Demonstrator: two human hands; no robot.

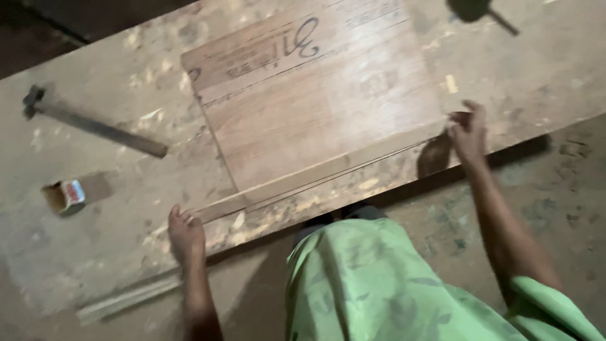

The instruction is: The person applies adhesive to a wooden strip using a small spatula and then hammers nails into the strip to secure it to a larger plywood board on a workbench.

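At the bottom of the frame, the person's green shirt (366,284) fills the lower centre, with both bare forearms reaching up from it. The left hand (185,235), lower left of centre, has its fingers curled against the near end of a long thin wooden strip (315,173) — gripping or just pressing, I cannot tell. The right hand (468,131), right of centre, pinches the strip's far end between thumb and fingertips, fingers partly closed. The strip runs diagonally across the middle of the frame, lying along the near edge of a reddish plywood board (315,95) and touching it. The board rests flat on a worn, dusty workbench (95,252). Further up on the left lies a small open cardboard box (63,196) — and beyond it, in the upper left, a hammer (88,123), well apart from both hands.
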